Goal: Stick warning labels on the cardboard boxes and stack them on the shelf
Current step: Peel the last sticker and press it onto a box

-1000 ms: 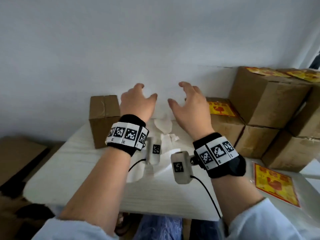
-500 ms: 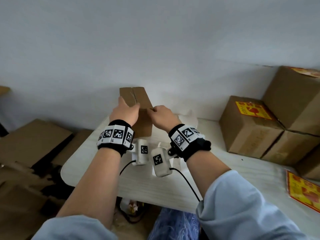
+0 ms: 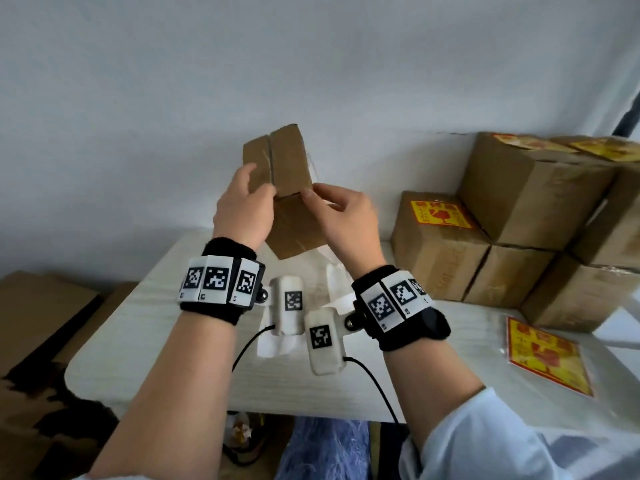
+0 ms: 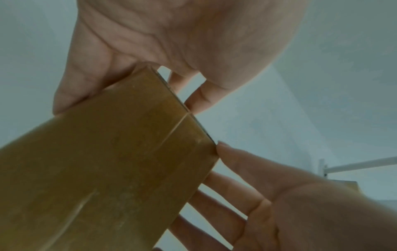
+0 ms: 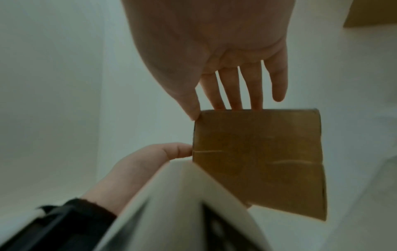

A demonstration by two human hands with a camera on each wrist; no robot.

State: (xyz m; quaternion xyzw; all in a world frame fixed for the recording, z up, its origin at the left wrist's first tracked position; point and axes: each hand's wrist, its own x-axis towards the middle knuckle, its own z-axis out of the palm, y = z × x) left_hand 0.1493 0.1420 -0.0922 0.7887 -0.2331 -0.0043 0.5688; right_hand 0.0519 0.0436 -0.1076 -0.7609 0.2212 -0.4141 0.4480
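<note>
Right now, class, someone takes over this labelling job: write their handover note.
Left hand and right hand: both grip the plain brown cardboard box, lifted above the white table.
Things: labelled brown boxes stacked at the table's right; yellow-and-red warning label sheet near its right edge.
Done: several stacked boxes show labels.
Left: no label visible on the held box; label and stack it.

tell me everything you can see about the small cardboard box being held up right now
The small box is plain brown cardboard, no label showing, with a closed flap seam down its top face. It is lifted clear of the white table, tilted, in front of the wall. The left hand grips its left side; the right hand holds its right edge with thumb and fingers.
</note>
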